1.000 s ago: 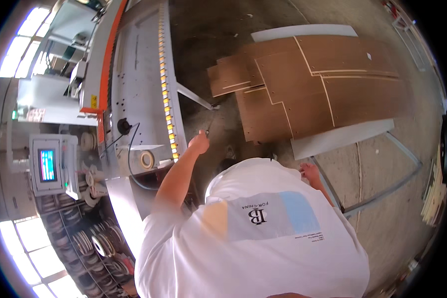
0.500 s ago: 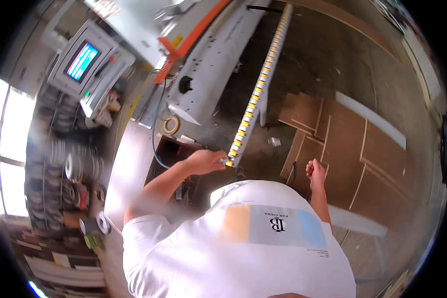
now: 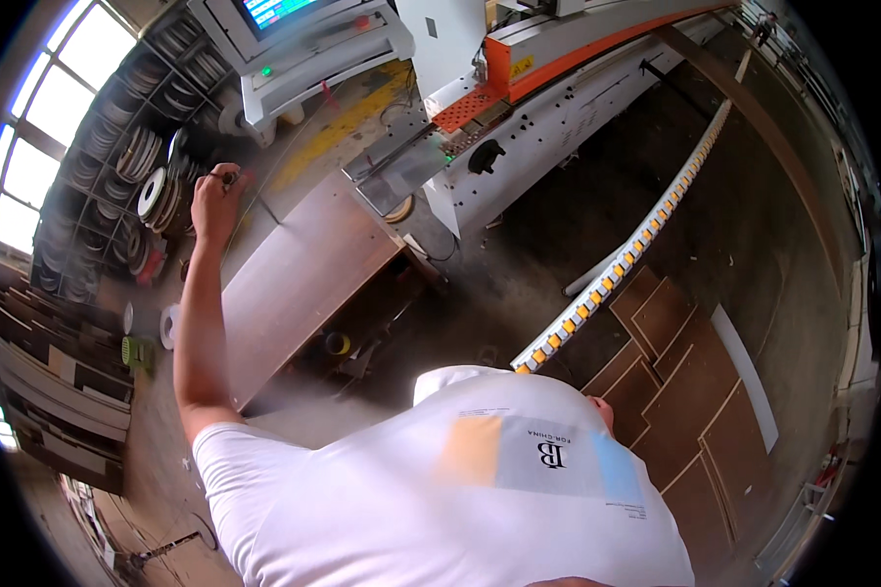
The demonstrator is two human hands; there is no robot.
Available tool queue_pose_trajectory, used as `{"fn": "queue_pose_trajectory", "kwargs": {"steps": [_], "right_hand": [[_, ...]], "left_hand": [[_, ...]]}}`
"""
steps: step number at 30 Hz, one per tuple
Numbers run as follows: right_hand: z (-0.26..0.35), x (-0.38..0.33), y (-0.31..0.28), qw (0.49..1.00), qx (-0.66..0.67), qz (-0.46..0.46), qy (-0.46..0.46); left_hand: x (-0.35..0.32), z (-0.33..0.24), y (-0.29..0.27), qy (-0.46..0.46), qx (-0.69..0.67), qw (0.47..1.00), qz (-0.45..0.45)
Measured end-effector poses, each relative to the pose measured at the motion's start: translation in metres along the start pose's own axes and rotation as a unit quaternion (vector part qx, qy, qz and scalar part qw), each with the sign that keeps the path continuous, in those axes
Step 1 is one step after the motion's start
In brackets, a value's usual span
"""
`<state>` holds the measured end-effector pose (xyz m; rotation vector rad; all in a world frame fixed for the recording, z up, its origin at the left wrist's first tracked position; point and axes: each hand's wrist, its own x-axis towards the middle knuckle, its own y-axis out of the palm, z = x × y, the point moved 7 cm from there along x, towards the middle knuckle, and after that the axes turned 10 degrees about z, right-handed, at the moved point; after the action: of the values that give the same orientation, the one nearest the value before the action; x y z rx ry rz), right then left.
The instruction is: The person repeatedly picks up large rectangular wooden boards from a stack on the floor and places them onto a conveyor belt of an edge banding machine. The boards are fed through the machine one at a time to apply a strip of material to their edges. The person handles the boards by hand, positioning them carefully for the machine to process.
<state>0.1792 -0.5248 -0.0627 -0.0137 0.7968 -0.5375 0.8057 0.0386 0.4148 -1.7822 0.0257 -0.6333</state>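
Note:
My left hand [image 3: 213, 203] is raised at the far left, the arm stretched forward. Its fingers are closed around something small and dark that I cannot make out. Below and left of it stand the shelves of edge-band rolls [image 3: 154, 196]; to its right lies the brown tabletop [image 3: 299, 249]. Only a bit of my right hand [image 3: 603, 413] shows past the right side of my white shirt, its fingers hidden. Close by that hand, the near end of a long roller rail [image 3: 597, 293] with yellow wheels reaches my shirt.
A white machine [image 3: 548, 127] with an orange stripe runs off to the far right. Its control panel [image 3: 328, 64] with a lit screen stands at top left. Brown boards [image 3: 695, 377] lie stacked at right. Other panels [image 3: 59, 391] lean at far left.
My left hand has left the near end of the roller rail and swung up to the left. My right hand has dropped mostly behind my shirt. The whole view has turned.

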Motion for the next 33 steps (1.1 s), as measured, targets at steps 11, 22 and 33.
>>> {"fn": "queue_pose_trajectory", "kwargs": {"steps": [11,22,33], "right_hand": [[0.059,-0.042,-0.026,0.995,0.048,-0.067,0.05],[-0.004,-0.145,-0.023,0.981,-0.001,-0.14,0.135],[-0.099,-0.195,-0.013,0.936,0.179,-0.215,0.215]], "left_hand": [[0.114,0.052,0.207,-0.136,-0.214,0.967,-0.034],[0.216,0.071,0.334,-0.251,-0.254,0.932,0.066],[0.115,-0.061,0.384,-0.324,-0.548,0.753,-0.168]]}}
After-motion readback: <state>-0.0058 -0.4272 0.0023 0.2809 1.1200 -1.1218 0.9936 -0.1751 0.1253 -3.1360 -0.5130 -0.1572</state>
